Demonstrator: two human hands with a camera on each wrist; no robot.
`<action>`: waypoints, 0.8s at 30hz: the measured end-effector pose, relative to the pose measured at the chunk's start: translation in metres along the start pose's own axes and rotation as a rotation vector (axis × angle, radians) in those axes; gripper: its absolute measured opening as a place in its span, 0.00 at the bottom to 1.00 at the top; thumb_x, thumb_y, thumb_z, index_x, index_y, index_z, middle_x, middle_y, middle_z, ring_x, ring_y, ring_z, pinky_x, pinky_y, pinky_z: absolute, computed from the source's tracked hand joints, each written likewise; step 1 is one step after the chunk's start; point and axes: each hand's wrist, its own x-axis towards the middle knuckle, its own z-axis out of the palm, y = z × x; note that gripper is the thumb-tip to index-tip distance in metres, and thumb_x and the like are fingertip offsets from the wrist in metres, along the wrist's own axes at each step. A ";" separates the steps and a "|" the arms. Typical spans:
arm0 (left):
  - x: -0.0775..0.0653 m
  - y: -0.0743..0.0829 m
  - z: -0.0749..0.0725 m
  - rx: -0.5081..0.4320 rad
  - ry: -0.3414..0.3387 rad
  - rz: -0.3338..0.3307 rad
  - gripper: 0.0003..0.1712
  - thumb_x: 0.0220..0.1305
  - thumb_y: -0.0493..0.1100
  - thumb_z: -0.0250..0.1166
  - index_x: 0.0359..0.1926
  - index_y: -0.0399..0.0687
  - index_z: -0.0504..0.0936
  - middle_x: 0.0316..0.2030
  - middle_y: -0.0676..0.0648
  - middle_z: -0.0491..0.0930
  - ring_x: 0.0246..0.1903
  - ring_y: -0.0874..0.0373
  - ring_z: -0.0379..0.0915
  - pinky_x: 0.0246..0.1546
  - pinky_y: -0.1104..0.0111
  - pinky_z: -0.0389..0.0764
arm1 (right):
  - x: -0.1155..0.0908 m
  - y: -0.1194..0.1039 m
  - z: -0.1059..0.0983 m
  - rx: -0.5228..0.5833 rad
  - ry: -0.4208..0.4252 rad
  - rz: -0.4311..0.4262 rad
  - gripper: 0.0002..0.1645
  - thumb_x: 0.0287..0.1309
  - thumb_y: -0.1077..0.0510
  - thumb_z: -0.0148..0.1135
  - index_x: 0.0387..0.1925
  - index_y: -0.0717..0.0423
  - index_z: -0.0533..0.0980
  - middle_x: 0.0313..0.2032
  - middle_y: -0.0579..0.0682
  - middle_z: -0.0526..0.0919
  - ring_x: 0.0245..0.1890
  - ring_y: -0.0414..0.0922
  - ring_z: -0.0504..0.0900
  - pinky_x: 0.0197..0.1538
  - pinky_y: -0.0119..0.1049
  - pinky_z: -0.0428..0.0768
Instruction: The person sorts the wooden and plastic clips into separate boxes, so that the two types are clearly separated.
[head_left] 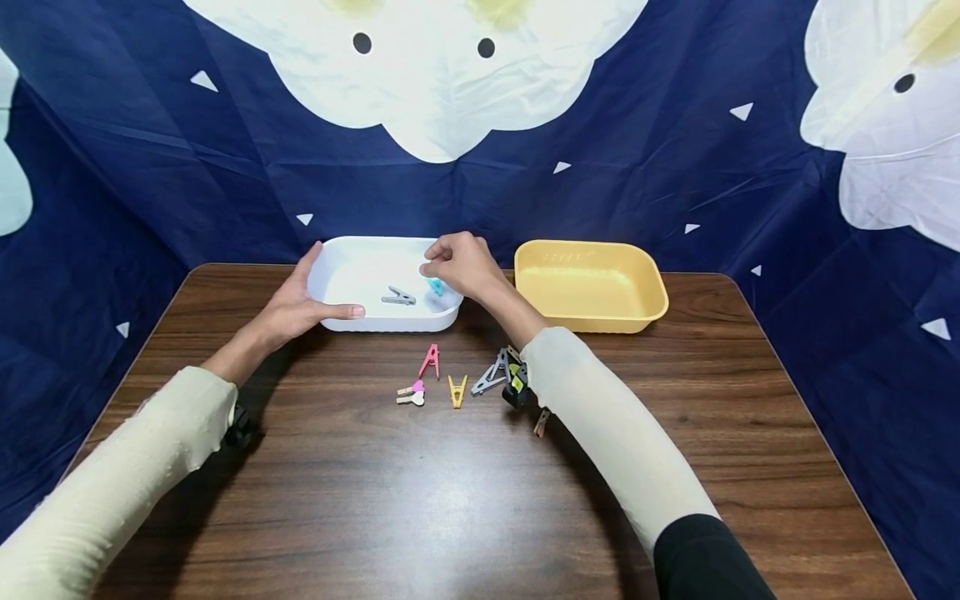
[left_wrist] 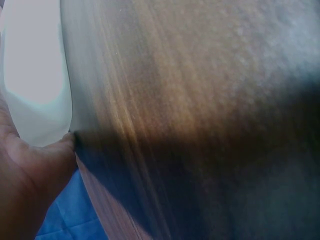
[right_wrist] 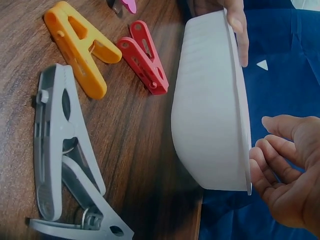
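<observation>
Turquoise clip (head_left: 436,287) is just below the right hand (head_left: 463,263) — thumb and fingers apart.

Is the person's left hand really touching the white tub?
Touching. The head view shows the left hand spread around a corner of the white tub, its thumb on the near edge.

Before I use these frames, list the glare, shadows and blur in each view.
Head: pale glare on the table, dark shadows beside both sleeves; left wrist: table soft and grainy, a broad dark shadow across it, white tray washed out; right wrist: yellow clip and red clip fairly crisp, the tray's outer wall dull gray.
</observation>
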 end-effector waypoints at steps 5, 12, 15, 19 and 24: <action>0.000 0.000 0.000 -0.007 -0.003 -0.003 0.86 0.61 0.50 0.88 0.93 0.62 0.25 0.93 0.45 0.27 0.93 0.42 0.24 0.92 0.38 0.37 | -0.005 0.001 0.000 0.007 -0.009 -0.025 0.12 0.72 0.51 0.79 0.51 0.53 0.91 0.45 0.49 0.93 0.49 0.46 0.87 0.55 0.39 0.85; -0.001 -0.001 0.001 -0.008 -0.004 -0.004 0.86 0.61 0.51 0.88 0.93 0.63 0.25 0.93 0.46 0.27 0.93 0.42 0.24 0.92 0.38 0.37 | -0.013 0.001 -0.001 0.004 -0.016 -0.071 0.14 0.72 0.51 0.78 0.51 0.55 0.91 0.44 0.49 0.94 0.47 0.44 0.89 0.54 0.36 0.85; -0.001 -0.001 0.001 -0.009 0.000 -0.002 0.86 0.61 0.51 0.89 0.93 0.63 0.25 0.93 0.46 0.28 0.93 0.43 0.25 0.92 0.38 0.37 | -0.016 0.001 -0.003 0.001 -0.016 -0.077 0.14 0.73 0.51 0.78 0.51 0.54 0.92 0.44 0.49 0.95 0.47 0.43 0.89 0.53 0.35 0.85; 0.000 -0.001 0.001 -0.010 0.004 0.001 0.86 0.60 0.51 0.89 0.93 0.62 0.26 0.93 0.46 0.28 0.93 0.43 0.26 0.92 0.39 0.38 | -0.019 0.001 -0.005 -0.001 -0.016 -0.077 0.14 0.73 0.50 0.77 0.52 0.53 0.92 0.44 0.49 0.95 0.47 0.43 0.89 0.53 0.35 0.85; -0.001 0.000 0.000 -0.011 0.001 0.000 0.86 0.61 0.51 0.88 0.93 0.62 0.25 0.93 0.46 0.28 0.93 0.42 0.25 0.92 0.39 0.37 | -0.024 0.000 -0.006 0.003 -0.028 -0.074 0.14 0.74 0.50 0.77 0.53 0.53 0.92 0.45 0.49 0.94 0.47 0.43 0.88 0.51 0.35 0.85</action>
